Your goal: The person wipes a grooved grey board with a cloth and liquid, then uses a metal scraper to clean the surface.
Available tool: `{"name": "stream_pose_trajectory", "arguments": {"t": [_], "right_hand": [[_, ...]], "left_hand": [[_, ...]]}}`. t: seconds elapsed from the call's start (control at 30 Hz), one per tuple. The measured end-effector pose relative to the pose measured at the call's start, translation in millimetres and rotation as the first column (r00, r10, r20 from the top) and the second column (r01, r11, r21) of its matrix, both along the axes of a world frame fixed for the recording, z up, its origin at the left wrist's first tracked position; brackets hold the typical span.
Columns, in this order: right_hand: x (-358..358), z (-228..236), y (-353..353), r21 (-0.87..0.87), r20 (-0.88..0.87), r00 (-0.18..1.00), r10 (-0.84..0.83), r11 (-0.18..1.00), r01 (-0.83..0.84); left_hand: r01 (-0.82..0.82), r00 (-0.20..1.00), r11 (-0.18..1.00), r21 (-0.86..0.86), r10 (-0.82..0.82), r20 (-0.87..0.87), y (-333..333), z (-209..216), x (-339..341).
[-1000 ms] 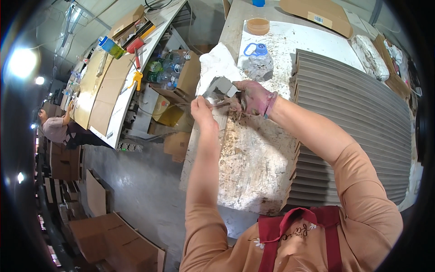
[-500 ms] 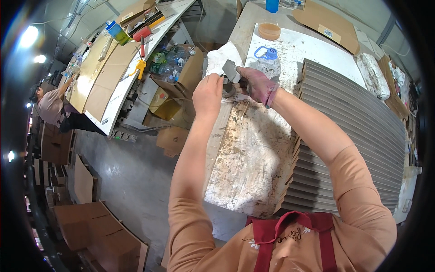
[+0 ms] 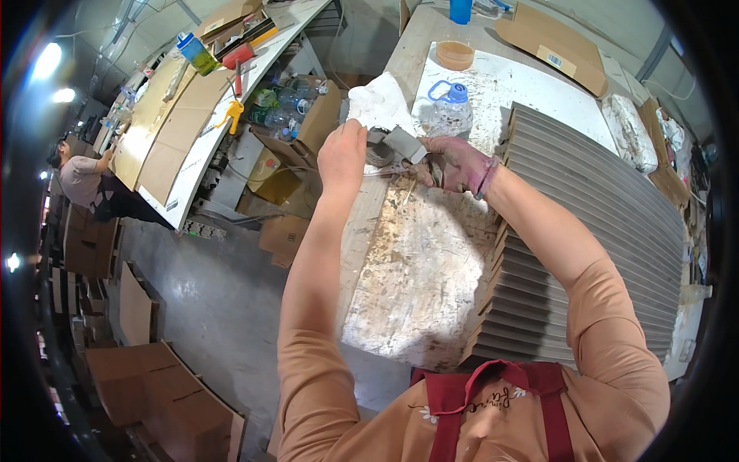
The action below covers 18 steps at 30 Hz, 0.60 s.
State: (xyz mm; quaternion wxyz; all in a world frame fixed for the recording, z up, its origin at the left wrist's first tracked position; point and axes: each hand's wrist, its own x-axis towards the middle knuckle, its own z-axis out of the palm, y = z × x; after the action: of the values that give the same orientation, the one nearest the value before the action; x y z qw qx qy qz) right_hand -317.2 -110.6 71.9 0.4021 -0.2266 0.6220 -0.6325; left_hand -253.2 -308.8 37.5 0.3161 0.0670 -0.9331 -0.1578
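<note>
My left hand (image 3: 342, 158) is bare, its fingers curled against the side of a small grey round container (image 3: 377, 152); its fingertips are partly hidden. My right hand (image 3: 458, 165), in a stained pink-purple glove, is closed on a flat, squarish grey piece (image 3: 404, 144). This piece is tilted over the container's right side, and I cannot tell whether they touch. Behind both hands lies a crumpled white cloth (image 3: 379, 100). A clear plastic jug (image 3: 451, 115) with a blue cap and handle stands just beyond the right glove.
A stack of grey ridged panels (image 3: 593, 223) covers the right of the worn white board (image 3: 416, 300). Farther back are a round amber dish (image 3: 455, 55) and a cardboard sheet (image 3: 554, 50). Left across the floor, another person (image 3: 85, 181) works at a second table (image 3: 173, 196).
My left hand and the container have shifted slightly left. The right glove has moved a little right and down, turning the grey piece. The whole view has shifted slightly.
</note>
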Motion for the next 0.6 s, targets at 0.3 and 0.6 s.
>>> {"name": "stream_pose_trajectory", "arguments": {"t": [0.3,0.6], "right_hand": [[-30.3,-32.9,9.6,-0.575,0.708,0.521,0.477,0.817,0.032],[-7.2,-7.0,-32.5,-0.121,0.679,0.715,-0.167,0.935,0.334]], "left_hand": [[0.053,0.998,0.998,0.024,-0.053,-0.030,11.7,6.4,1.2],[0.137,0.983,0.989,-0.061,-0.144,-0.114,13.0,6.8,2.9]]}}
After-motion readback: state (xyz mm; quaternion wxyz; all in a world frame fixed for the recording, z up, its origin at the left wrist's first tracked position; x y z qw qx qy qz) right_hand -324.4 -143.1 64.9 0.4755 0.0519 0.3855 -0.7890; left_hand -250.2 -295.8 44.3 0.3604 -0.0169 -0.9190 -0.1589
